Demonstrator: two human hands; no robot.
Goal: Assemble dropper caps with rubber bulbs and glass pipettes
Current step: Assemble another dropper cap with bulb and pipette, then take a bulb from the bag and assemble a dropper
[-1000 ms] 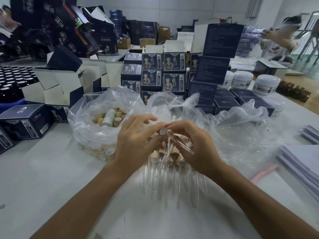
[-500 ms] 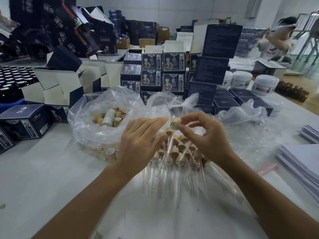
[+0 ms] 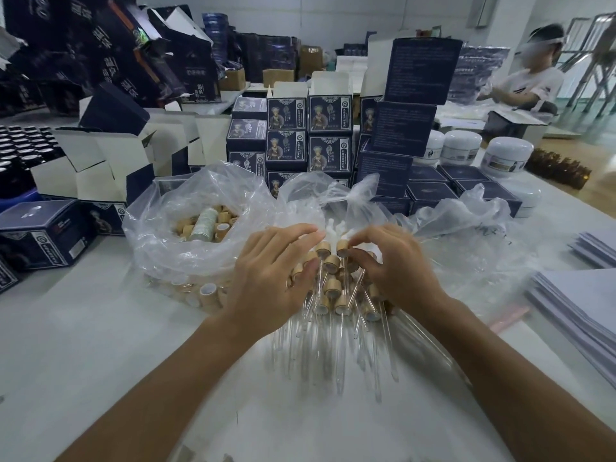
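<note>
White table, right hand pinching dropper cap, left hand spread flat

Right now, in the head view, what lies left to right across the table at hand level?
Dark box → bag of wooden caps → left hand → right hand pinching a dropper cap → paper stack.

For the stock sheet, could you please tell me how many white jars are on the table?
4 white jars: three in a row behind the flat dark boxes at far right, one nearer at their right end. The box stacks may hide more.
</note>
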